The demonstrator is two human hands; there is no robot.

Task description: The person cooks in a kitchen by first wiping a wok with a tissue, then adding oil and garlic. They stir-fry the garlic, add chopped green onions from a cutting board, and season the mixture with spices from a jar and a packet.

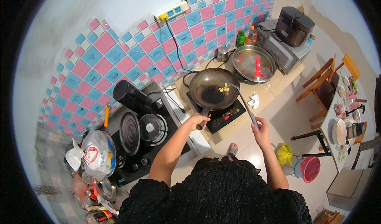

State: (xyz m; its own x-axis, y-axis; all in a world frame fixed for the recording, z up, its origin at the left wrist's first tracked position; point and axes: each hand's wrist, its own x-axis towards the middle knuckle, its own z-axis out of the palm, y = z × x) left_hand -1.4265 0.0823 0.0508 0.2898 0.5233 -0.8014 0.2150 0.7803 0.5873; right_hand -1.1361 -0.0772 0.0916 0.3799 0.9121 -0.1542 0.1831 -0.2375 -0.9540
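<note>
My left hand (198,120) is wrapped around the dark handle of a wok (205,81). The wok rests on a black induction cooker (227,117) whose panel shows lit red digits. My right hand (262,131) grips the long grey handle of a spatula (245,100). The spatula's head reaches into the right side of the wok, beside a small heap of pale yellow pieces (224,88), perhaps garlic or ginger. Around the dark bottom of the wok the inner wall looks brownish and shiny. A crumpled white tissue (254,101) lies on the counter between the cooker and the counter's edge.
Behind the wok's right side stands a wide steel pan (247,59) under a glass lid with a red handle (258,65). Leftward, a gas hob (160,146) carries a dark round lid (130,133). A rice cooker (294,26) sits far right. A laden table (330,134) and bucket (309,169) stand behind my right arm.
</note>
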